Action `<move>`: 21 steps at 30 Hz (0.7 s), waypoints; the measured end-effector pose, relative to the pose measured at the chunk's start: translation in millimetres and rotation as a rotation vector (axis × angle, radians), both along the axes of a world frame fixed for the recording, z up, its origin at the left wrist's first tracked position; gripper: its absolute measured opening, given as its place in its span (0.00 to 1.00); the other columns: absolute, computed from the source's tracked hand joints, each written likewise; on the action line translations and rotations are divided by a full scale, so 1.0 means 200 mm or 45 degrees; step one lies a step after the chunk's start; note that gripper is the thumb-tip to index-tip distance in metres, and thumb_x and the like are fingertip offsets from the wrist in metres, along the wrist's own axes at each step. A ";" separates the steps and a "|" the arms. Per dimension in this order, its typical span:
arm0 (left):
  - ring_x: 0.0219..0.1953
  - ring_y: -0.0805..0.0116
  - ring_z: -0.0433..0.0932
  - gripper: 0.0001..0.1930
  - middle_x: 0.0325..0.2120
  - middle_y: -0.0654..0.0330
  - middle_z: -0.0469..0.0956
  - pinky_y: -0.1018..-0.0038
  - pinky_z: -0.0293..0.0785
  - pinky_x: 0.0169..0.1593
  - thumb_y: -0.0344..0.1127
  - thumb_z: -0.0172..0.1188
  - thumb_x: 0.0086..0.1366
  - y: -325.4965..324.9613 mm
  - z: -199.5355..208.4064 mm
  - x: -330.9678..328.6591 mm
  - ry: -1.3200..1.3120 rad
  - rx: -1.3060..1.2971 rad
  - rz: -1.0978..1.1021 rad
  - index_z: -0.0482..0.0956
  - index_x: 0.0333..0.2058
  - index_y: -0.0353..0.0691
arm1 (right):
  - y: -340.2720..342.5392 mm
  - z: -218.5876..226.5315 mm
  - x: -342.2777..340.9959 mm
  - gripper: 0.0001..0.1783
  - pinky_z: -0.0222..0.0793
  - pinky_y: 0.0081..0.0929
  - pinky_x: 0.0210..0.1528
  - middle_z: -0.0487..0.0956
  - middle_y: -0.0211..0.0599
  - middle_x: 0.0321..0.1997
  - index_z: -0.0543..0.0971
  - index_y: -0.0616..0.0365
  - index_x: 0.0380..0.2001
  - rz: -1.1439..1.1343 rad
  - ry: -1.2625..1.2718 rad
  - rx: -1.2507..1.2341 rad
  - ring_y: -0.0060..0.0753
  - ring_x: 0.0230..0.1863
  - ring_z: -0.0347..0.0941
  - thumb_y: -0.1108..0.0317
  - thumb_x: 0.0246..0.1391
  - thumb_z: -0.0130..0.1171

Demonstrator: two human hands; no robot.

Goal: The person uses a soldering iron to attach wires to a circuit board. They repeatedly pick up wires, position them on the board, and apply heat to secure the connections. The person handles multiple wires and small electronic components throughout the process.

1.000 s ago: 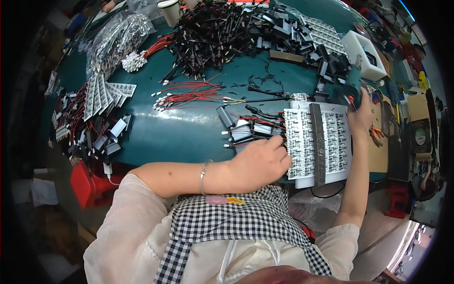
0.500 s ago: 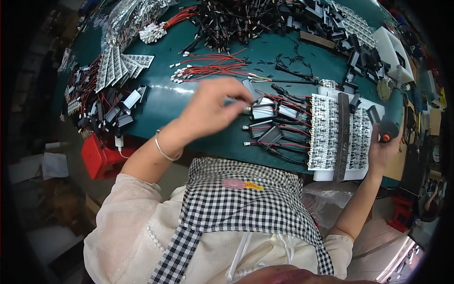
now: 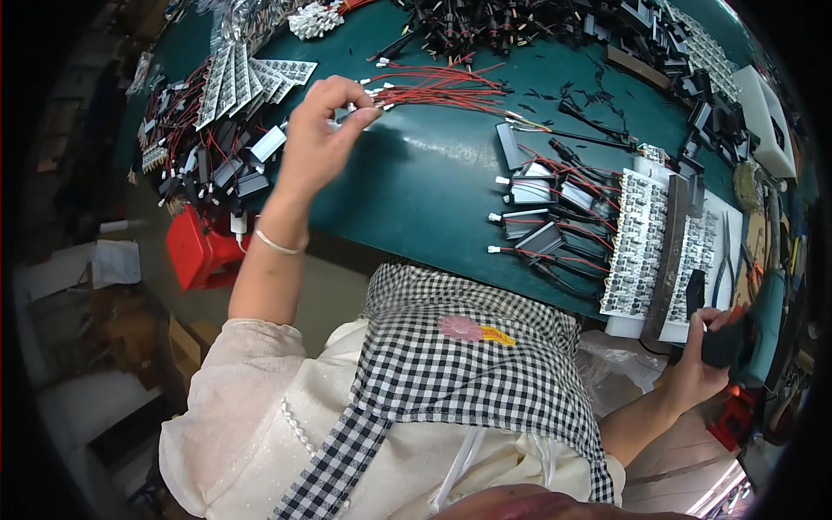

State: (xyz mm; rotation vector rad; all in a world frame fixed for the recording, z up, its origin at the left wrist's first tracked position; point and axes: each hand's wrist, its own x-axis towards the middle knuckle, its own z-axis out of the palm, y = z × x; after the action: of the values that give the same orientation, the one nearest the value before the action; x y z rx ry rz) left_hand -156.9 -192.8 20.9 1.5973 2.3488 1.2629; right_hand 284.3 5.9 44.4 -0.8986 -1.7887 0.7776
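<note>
My left hand is over the far middle of the table, thumb and forefinger pinched together. Its fingertips are at the white plug ends of loose red wires; what lies between them is too small to make out. At the near right, my right hand is closed around a teal tool with a black end. A black strip lies across the printed circuit boards beside it. Red and black wires run left from the boards to several black cases with white plugs.
Tweezers lie right of the boards. Black cables are heaped at the back, and dark cases at the far right near a white box. Boards and wired cases lie left. A red stool stands below.
My left hand has moved left and away from the wired cases to the loose red wires. My right hand has lowered the teal tool toward me and right. The whole view has shifted.
</note>
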 end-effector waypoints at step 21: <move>0.36 0.55 0.71 0.11 0.28 0.56 0.72 0.65 0.68 0.41 0.26 0.68 0.45 -0.01 0.04 0.35 0.098 -0.571 -0.500 0.76 0.28 0.36 | -0.17 -0.10 -0.11 0.41 0.72 0.32 0.43 0.66 0.32 0.31 0.63 0.67 0.58 0.152 0.259 -0.303 0.34 0.36 0.74 0.92 0.37 0.62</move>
State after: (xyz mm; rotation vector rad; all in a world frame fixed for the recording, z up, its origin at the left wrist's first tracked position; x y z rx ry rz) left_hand -86.4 -195.4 28.9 1.8339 2.0143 0.5609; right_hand 262.5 -29.0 24.7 -0.8367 -1.6038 1.1363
